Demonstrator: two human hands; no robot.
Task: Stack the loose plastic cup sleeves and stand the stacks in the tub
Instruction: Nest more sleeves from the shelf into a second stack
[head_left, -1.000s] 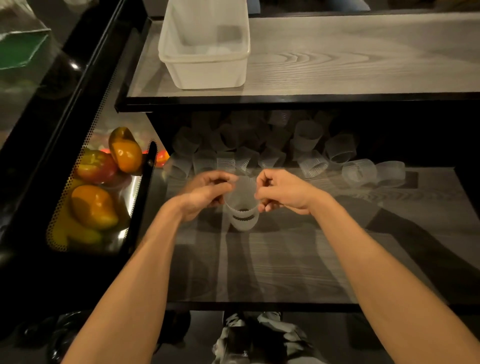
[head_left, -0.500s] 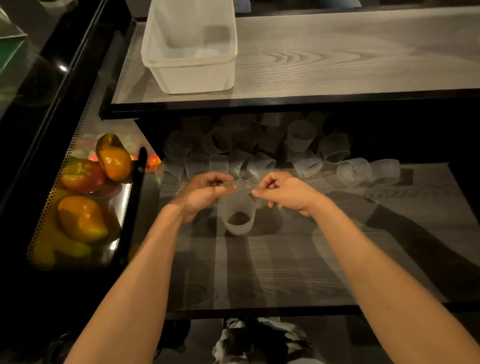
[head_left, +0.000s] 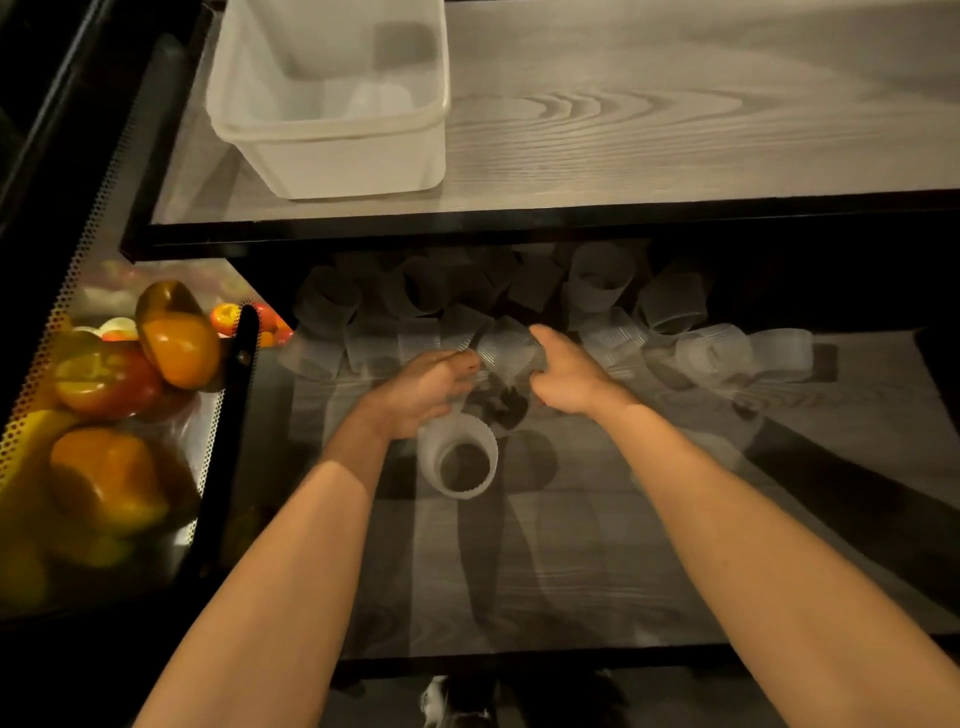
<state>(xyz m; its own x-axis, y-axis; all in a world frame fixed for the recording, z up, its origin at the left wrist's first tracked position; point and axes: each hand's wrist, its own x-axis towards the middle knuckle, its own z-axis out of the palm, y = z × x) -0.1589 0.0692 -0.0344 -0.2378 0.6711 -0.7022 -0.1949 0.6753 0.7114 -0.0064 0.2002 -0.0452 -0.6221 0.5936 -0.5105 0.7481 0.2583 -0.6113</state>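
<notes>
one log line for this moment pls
left hand: holds loose sleeve | right hand: holds it too | stack: upright on lower shelf | tub: on upper shelf

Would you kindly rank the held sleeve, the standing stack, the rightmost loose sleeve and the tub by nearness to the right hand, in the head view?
1. The held sleeve: gripped by the right hand.
2. The standing stack: just down-left, nearer the person.
3. The rightmost loose sleeve: far right, same shelf.
4. The tub: upper shelf, back left.
</notes>
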